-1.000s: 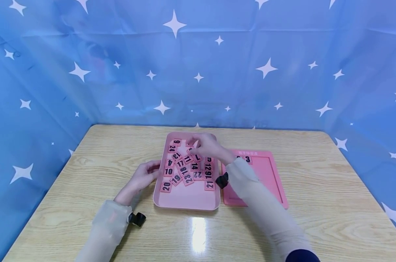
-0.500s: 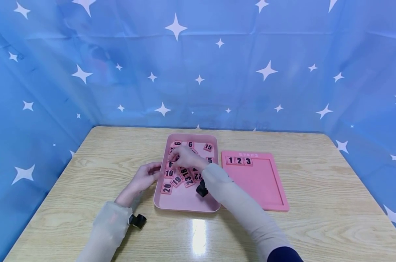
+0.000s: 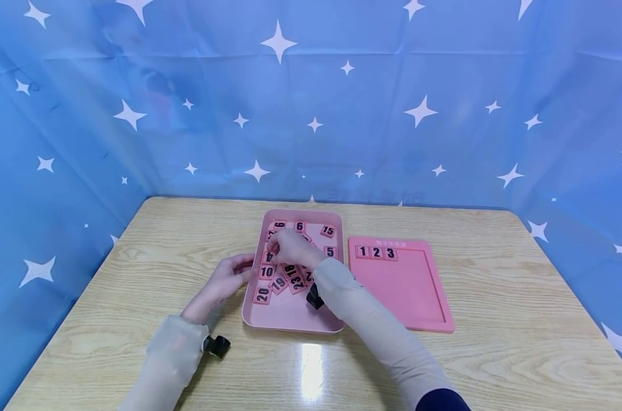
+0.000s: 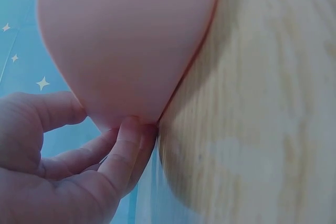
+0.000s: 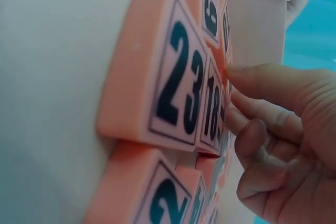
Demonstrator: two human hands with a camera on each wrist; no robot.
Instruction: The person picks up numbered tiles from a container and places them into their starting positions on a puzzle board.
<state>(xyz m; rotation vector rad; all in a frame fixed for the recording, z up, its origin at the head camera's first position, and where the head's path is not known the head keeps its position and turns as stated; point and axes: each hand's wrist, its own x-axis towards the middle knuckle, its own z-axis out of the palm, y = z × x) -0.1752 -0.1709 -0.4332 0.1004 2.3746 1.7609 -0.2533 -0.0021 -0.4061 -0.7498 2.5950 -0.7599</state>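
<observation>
A big blue cloth [image 3: 311, 91] with white stars hangs behind my desk [image 3: 521, 297]. On the desk sits a pink tray [image 3: 290, 318], with lots of number tiles [image 3: 297, 282] lying in it every which way. Just to the right of it is a flatter pink board [image 3: 398, 291]. My left hand [image 3: 227, 278] holds the tray's left side, with one tip at the rim and bent fingers against the outside wall. My right hand [image 3: 294, 246] is over the tray, its fingers bent and the tips near tile 4 [image 3: 269, 258]. I cannot tell if they have hold of a tile. Tile 20 [image 3: 261, 295] lies sideways near the tray's front left corner. Tiles 1, 2 and 3 [image 3: 390, 253] make a row in the board's back left corner.
</observation>
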